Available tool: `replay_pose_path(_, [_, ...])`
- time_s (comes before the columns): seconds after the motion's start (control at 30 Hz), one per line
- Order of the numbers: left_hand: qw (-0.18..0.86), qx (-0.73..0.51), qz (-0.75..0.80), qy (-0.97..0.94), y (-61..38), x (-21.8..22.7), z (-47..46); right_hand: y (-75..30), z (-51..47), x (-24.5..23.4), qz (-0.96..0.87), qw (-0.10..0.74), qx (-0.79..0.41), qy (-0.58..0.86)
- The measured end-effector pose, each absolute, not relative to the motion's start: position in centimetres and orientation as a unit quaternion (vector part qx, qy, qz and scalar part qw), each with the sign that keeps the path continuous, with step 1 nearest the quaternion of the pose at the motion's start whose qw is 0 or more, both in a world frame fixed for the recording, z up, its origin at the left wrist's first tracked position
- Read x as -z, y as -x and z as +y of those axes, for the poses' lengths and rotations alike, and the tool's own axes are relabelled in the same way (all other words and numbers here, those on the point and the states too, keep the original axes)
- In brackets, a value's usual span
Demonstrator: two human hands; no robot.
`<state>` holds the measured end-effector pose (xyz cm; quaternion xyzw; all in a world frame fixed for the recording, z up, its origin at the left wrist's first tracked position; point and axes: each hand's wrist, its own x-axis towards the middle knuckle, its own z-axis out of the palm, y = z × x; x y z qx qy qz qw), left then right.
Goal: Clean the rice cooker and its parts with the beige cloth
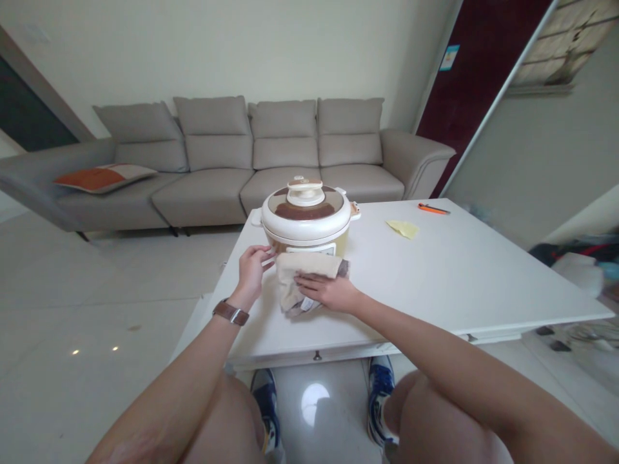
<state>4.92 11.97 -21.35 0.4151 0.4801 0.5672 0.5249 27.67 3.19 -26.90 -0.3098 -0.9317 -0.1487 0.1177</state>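
Observation:
A white electric cooker [307,229] with side handles stands on the white table in front of me. Its lid has a see-through brown window and a knob on top. A folded beige cloth [290,283] with a darker patterned underside covers the lower front of the cooker, below its panel. My right hand [331,290] lies over the cloth with its fingers extended, pressing it against the cooker. At the cooker's lower left side, beside the cloth's edge, is my left hand [252,274]. Its fingers are slightly bent and apart, the tips at the cooker's wall.
On the white table [416,277] lie a yellow piece of cloth or paper [403,229] and an orange utility knife [434,209]. A small drawer knob [317,355] sits on the near side. Behind stands a grey sofa [285,151] with an orange and white cushion [104,178].

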Motion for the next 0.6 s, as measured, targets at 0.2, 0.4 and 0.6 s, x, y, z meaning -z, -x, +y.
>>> replay_pose_path(0.2, [0.526, -0.573, 0.476, -0.409, -4.9, 21.3, 12.0, -28.1, 3.4, 29.0, -0.938, 0.115, 0.173, 0.277])
replay_pose_path(0.4, [0.528, -0.581, 0.468, -0.405, -5.2, 21.0, 11.9, -27.6, 3.5, 24.5, -0.904, 0.163, 0.239, 0.315])
replay_pose_path(0.6, [0.519, -0.577, 0.478, -0.411, -5.0, 21.1, 11.9, -26.1, 3.5, 23.7, -0.911, 0.159, 0.185, 0.332])
